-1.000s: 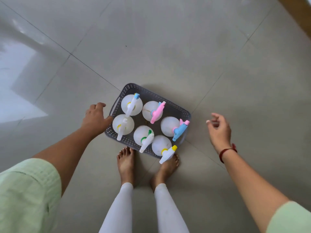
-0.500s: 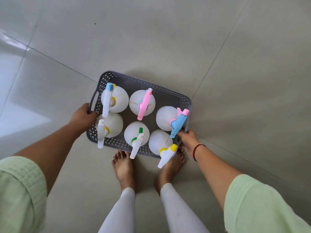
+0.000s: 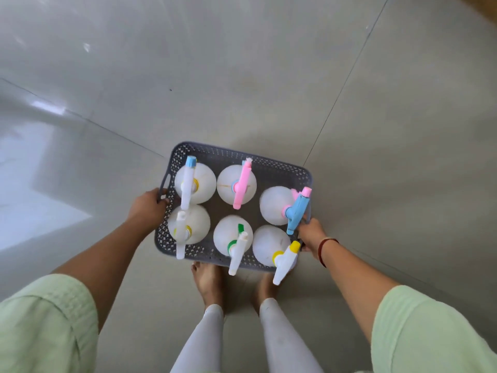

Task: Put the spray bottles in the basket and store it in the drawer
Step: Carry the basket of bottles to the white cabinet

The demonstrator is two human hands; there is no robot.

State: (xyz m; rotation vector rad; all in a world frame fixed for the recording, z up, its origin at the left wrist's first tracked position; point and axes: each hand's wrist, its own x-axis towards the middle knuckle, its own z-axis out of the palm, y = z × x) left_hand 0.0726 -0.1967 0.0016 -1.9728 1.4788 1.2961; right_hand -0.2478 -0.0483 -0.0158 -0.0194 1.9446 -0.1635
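A grey perforated basket point(image 3: 271, 162) hangs level in front of me, above my bare feet. Several white spray bottles stand upright in it in two rows, among them one with a pink trigger point(image 3: 243, 185), one with a blue trigger and pink nozzle point(image 3: 297, 208) and one with a yellow nozzle point(image 3: 286, 258). My left hand point(image 3: 148, 207) grips the basket's left handle. My right hand point(image 3: 312, 234) grips its right edge, with the fingers partly hidden behind the bottles.
The floor is glossy grey tile point(image 3: 269, 63) with dark grout lines. My two bare feet point(image 3: 208, 281) stand just under the basket's near edge. A strip of brown wood point(image 3: 488, 6) shows at the top right corner.
Both hands have closed on the basket's sides and lifted it off the floor. It now sits closer to the camera and over my feet.
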